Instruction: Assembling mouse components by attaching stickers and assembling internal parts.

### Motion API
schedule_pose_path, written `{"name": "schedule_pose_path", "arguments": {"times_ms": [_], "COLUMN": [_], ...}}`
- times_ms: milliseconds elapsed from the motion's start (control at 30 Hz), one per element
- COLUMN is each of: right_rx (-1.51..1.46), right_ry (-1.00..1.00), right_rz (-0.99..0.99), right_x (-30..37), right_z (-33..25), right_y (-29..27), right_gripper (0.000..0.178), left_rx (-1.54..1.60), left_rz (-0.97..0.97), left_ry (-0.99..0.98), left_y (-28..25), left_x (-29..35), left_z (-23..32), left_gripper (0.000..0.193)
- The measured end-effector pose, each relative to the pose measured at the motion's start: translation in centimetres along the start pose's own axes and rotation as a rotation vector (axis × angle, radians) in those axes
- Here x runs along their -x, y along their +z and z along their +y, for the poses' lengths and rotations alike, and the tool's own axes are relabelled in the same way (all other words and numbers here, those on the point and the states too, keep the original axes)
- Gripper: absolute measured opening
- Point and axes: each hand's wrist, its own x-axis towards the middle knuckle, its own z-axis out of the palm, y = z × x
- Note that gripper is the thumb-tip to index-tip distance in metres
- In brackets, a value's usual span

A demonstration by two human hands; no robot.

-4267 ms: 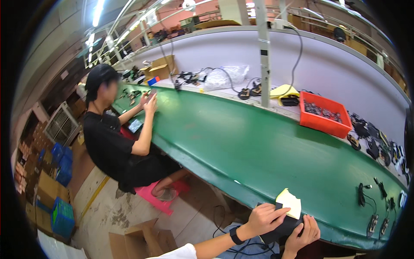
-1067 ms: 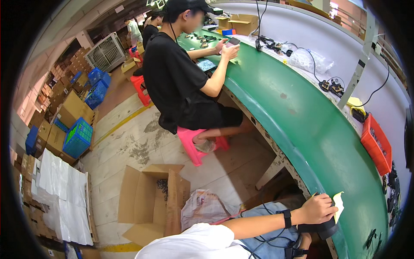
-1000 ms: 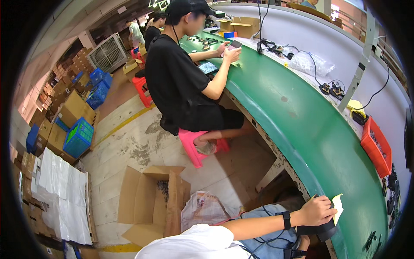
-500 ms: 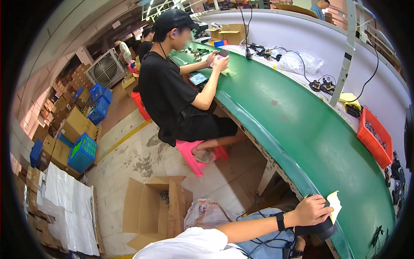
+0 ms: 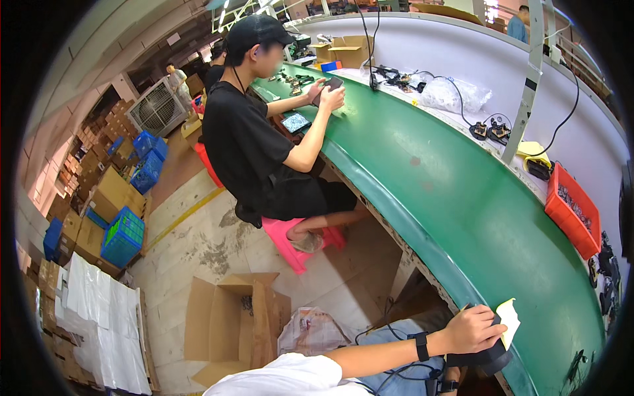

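One hand (image 5: 472, 328), the left, grip clenched on a black device (image 5: 485, 360) and yellow cloth (image 5: 508, 318) at the green desk (image 5: 462, 218) edge; right grip hidden, can't tell.

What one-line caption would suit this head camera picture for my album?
At a long green workbench, a hand grips a black device and pale yellow cloth; a co-worker sits nearby on a pink stool.

the person wearing the camera has on a white short sleeve (image 5: 284, 376), seen at about six o'clock in the view, leaving the forearm bare. a black band with a small square face, like a watch (image 5: 421, 346), circles one wrist at about five o'clock. blue jeans (image 5: 389, 343) cover the lap beneath that arm, and thin black cables trail across them.
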Motion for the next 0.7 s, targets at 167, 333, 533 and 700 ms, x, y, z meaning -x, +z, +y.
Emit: {"name": "schedule_pose_path", "arguments": {"times_ms": [167, 333, 533, 700], "right_rx": [0.039, 0.039, 0.077, 0.017], "right_ry": [0.056, 0.165, 0.362, 0.768], "right_rz": [0.002, 0.012, -0.068, -0.107], "right_x": [0.9, 4.5, 14.1, 9.5], "right_z": [2.0, 5.6, 16.6, 11.5], "right_y": [-0.2, 1.1, 10.4, 9.7], "right_gripper": [0.025, 0.026, 0.027, 0.027], "left_rx": [0.01, -0.047, -0.042, -0.104], "left_rz": [-0.033, -0.043, -0.011, -0.103], "left_ry": [-0.027, -0.011, -0.016, 0.04], "left_y": [0.0, -0.5, -1.5, -0.8], "left_x": [0.1, 0.5, 0.0, -1.0], "left_z": [0.5, 1.2, 0.6, 0.1], "left_gripper": [0.027, 0.026, 0.022, 0.013]}}
